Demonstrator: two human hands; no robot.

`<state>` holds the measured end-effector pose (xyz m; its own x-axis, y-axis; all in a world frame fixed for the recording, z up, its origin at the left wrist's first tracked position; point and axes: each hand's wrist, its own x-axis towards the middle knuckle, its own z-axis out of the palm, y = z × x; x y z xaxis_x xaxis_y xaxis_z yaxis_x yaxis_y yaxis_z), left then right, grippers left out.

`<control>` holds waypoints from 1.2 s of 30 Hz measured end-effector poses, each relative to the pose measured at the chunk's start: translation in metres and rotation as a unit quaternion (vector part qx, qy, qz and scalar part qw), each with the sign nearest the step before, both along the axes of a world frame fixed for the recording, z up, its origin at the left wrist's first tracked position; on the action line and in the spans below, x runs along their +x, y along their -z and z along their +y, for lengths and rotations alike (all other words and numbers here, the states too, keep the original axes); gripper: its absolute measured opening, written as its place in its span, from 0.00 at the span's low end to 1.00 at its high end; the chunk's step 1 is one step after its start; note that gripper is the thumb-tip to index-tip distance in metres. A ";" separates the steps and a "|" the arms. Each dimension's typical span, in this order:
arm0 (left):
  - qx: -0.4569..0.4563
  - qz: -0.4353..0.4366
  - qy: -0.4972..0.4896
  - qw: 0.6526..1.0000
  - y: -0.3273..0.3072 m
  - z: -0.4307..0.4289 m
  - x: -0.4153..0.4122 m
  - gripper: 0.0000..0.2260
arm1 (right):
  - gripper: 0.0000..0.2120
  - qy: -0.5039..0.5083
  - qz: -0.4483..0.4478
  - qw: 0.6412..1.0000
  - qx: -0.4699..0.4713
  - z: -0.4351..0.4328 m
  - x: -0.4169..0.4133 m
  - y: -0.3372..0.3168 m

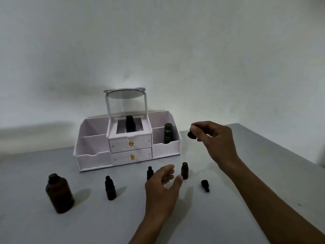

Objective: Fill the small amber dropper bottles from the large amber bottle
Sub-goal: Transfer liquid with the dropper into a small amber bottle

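Note:
The large amber bottle stands uncapped at the left of the grey table. Three small amber dropper bottles stand in a row: one capped, one capped partly behind my left hand, and one uncapped. A black dropper cap lies on the table to the right of the uncapped bottle. My right hand is raised above the table and pinches another black dropper cap. My left hand hovers open just left of the uncapped bottle, fingers loosely spread and holding nothing.
A white cosmetic organiser with two drawers and a small mirror stands at the back against the wall. It holds a dark tube on its right side and a dark item in the middle. The table's right edge runs diagonally.

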<state>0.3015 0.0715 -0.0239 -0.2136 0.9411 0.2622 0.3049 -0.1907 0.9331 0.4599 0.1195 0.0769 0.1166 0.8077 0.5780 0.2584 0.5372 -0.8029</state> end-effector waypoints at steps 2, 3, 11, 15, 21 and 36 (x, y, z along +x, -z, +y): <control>-0.023 0.007 0.019 1.000 0.003 0.009 0.011 0.21 | 0.03 0.010 -0.003 1.000 -0.003 0.003 0.009 0.005; -0.033 0.012 0.025 0.999 0.005 0.014 0.015 0.22 | 0.03 0.014 -0.002 1.000 -0.005 0.005 0.013 0.008; -0.060 0.035 0.026 0.997 0.015 0.043 0.030 0.27 | 0.04 0.023 -0.013 0.999 -0.026 0.019 0.018 0.028; -0.044 0.039 0.020 0.998 0.017 0.051 0.028 0.27 | 0.04 0.025 -0.017 0.999 -0.030 0.026 0.016 0.034; -0.042 0.035 0.021 0.998 0.020 0.058 0.028 0.26 | 0.04 0.026 -0.008 0.999 -0.029 0.033 0.016 0.033; -0.044 0.062 0.011 0.997 0.024 0.064 0.029 0.19 | 0.03 0.035 -0.038 0.998 -0.035 0.039 0.015 0.042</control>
<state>0.3308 0.1352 -0.0484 -0.1628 0.9658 0.2017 0.4162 -0.1182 0.9016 0.4750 0.1581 0.0347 0.1310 0.8379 0.5298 0.3549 0.4594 -0.8143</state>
